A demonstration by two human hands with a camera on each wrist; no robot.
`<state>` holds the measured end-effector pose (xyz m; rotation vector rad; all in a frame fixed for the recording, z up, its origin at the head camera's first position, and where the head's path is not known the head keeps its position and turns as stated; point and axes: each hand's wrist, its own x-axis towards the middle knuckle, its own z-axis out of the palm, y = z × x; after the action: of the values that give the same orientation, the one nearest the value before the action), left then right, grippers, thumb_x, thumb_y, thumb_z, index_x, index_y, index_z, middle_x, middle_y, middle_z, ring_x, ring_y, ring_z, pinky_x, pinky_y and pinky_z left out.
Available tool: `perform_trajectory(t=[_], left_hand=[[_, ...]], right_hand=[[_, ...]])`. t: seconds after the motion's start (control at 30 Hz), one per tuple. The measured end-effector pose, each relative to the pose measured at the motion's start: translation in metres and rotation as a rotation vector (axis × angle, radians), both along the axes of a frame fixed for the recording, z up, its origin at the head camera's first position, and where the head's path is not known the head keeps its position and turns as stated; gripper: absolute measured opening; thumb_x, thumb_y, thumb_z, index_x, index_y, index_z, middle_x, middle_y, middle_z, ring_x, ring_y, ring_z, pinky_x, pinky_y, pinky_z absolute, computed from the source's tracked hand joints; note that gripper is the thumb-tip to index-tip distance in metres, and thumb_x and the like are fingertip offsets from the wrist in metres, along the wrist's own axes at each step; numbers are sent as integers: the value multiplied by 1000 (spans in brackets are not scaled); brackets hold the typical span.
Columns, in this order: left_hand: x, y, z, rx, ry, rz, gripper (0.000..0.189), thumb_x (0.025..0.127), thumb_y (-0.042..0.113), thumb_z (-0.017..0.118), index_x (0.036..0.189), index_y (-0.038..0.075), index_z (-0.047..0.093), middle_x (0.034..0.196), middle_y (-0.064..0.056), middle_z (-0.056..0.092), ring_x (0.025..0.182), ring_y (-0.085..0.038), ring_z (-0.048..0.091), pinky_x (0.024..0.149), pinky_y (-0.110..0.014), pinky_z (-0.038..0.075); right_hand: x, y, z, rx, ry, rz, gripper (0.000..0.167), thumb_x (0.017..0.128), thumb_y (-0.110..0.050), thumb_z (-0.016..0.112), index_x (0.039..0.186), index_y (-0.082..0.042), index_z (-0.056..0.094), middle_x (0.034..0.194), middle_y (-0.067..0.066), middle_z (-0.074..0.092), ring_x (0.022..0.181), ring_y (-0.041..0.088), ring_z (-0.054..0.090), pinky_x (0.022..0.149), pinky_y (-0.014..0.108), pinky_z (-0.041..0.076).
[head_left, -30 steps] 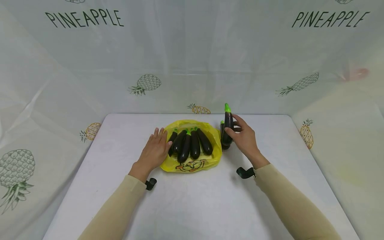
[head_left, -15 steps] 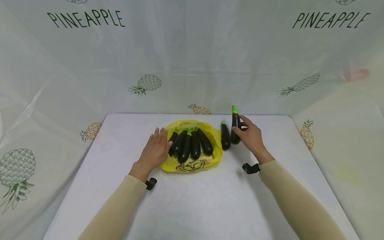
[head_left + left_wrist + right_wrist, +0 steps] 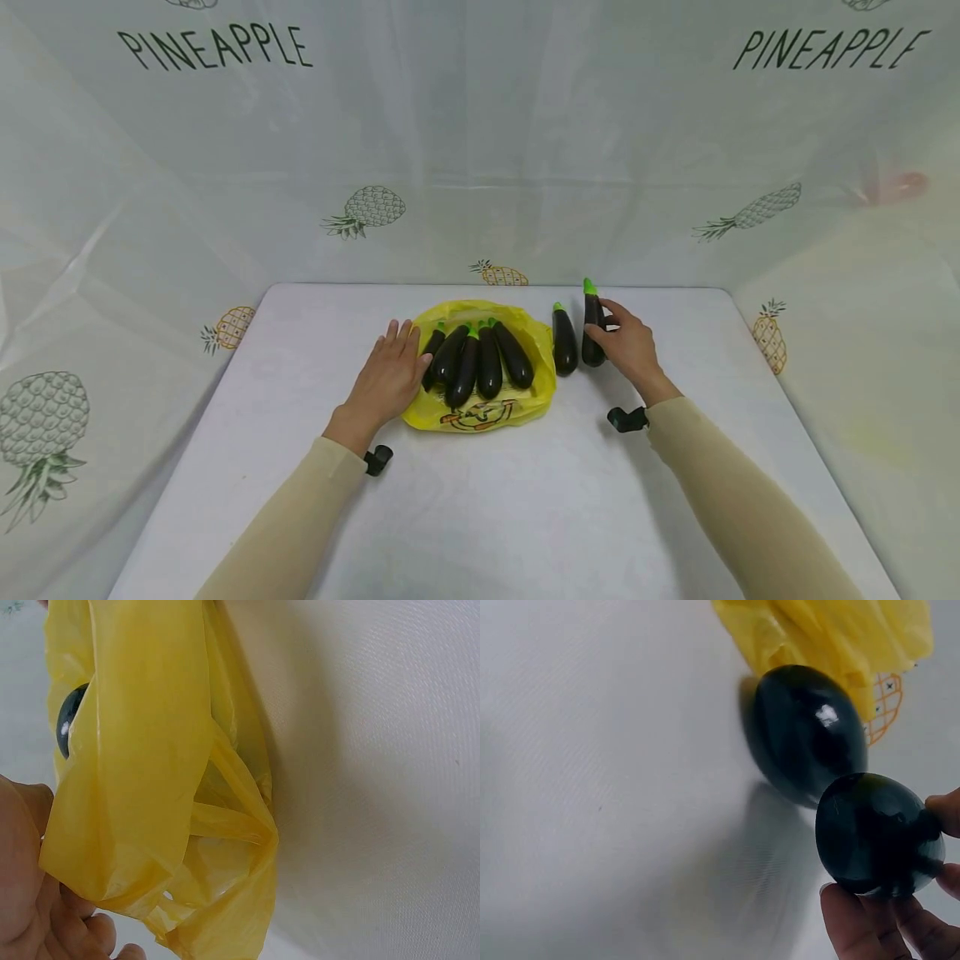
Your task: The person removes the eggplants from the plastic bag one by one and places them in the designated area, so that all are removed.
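Black eggplant (image 3: pixel 592 315) is pinched by right fingers (image 3: pixel 847 921) near yellow bag (image 3: pixel 534 402).

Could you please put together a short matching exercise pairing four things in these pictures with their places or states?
Things:
1. Left hand
2. Right hand
3. Yellow bag
4. Loose eggplant

Places or states:
A. Lies on the white table, just right of the bag
B. Grips an eggplant with a green stem
C. Extends its fingers at the bag's left side
D. Holds a row of dark eggplants

Right pairs: 1-C, 2-B, 3-D, 4-A.
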<state>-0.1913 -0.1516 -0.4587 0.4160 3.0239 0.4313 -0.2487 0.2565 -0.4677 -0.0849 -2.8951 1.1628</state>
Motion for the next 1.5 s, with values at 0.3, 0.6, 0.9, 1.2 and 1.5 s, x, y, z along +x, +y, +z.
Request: perform_trajectory(t=[0.3, 0.6, 0.9, 1.2, 1.5], left_hand=[[0, 0, 0, -9, 5, -4, 65, 117, 38, 35, 165, -4, 25, 174, -23, 19, 164, -40, 6, 132, -58, 14], [-1, 0, -3, -22, 15, -3, 66, 117, 39, 34, 165, -5, 25, 174, -24, 19, 164, -41, 7, 132, -58, 14], [0, 1, -4, -14, 12, -1, 65, 117, 38, 35, 165, -4, 25, 174, -24, 19, 164, -41, 8, 132, -59, 15], [0, 1, -3, -17, -1, -2, 66, 117, 39, 33, 165, -4, 24, 174, -24, 17, 164, -41, 6, 132, -59, 14], [1, 1, -1, -14, -3, 4, 66, 117, 39, 34, 165, -4, 24, 174, -23, 17, 164, -41, 6, 132, -59, 14]], right_hand=[[-6, 0, -10, 33, -60, -3, 68, 103, -40, 60, 164, -17, 41, 145, 26, 61, 115, 41, 66, 88, 48, 59], [-9, -2, -15, 54, -108, -2, 66, 103, -42, 58, 161, -13, 46, 145, 27, 60, 120, 43, 63, 98, 55, 57], [-11, -5, -17, 71, -156, -13, 65, 103, -45, 57, 158, -11, 49, 145, 28, 59, 120, 42, 63, 98, 54, 57], [-10, -6, -20, 63, -156, -6, 67, 103, -47, 59, 157, -8, 51, 146, 29, 60, 127, 46, 61, 104, 57, 55], [-8, -7, -18, 57, -162, -20, 72, 105, -51, 56, 158, -3, 47, 147, 29, 58, 129, 46, 59, 106, 57, 54]])
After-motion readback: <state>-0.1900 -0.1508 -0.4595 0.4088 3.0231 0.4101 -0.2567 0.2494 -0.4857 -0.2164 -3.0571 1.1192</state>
